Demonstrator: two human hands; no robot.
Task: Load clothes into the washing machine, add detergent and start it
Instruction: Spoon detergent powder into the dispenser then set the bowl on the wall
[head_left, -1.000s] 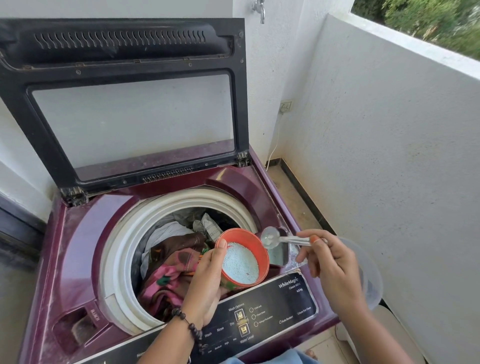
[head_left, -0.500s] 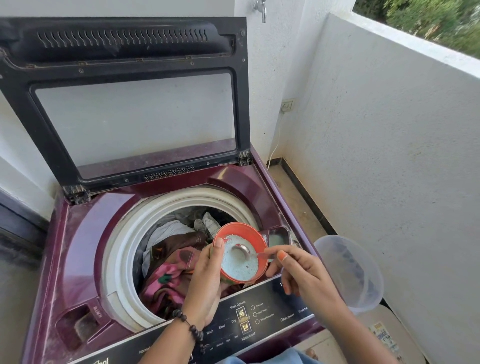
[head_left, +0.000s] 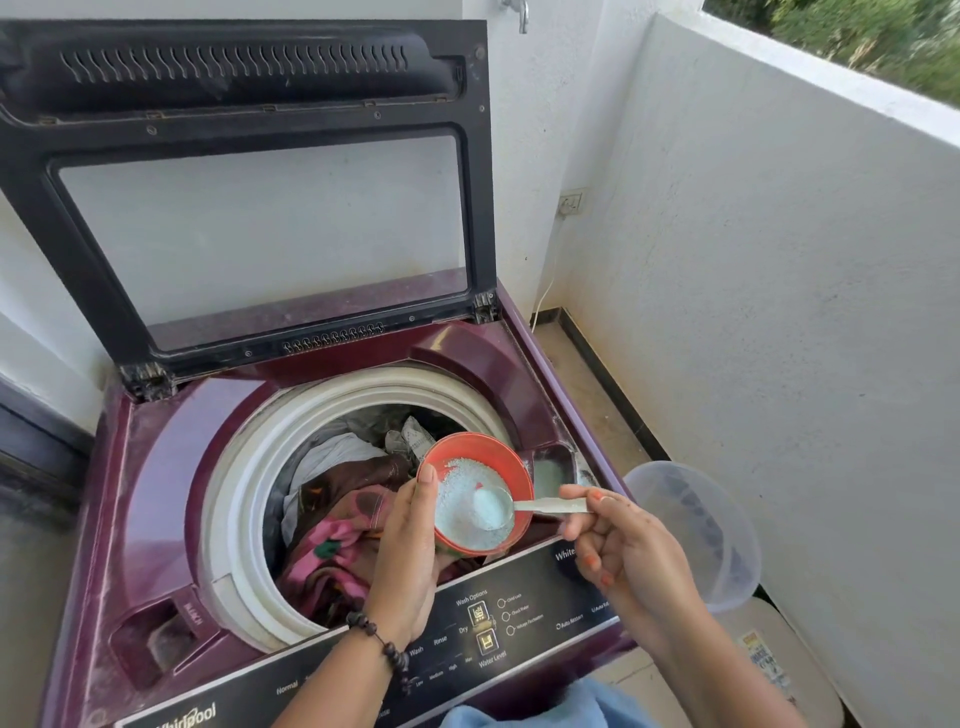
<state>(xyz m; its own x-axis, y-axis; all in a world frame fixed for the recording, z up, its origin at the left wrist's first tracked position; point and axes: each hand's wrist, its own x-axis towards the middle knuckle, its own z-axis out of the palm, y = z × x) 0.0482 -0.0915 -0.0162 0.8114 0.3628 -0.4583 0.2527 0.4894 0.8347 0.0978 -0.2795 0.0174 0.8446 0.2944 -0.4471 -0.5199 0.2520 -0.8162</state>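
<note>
Two hands are working just above the control panel. Nearest, the left hand is gripping the orange detergent tub, tilted over the front of the drum, while the right hand is pinching the spoon, whose bowl is sitting loaded in the powder. Beyond them, clothes are filling the drum, and the detergent compartment is lying just past the tub's rim. Judging by this, the scoop is best lifted level and carried straight to that pocket, with the tub kept close beneath to catch spills. Farthest back, the lid is standing open.
</note>
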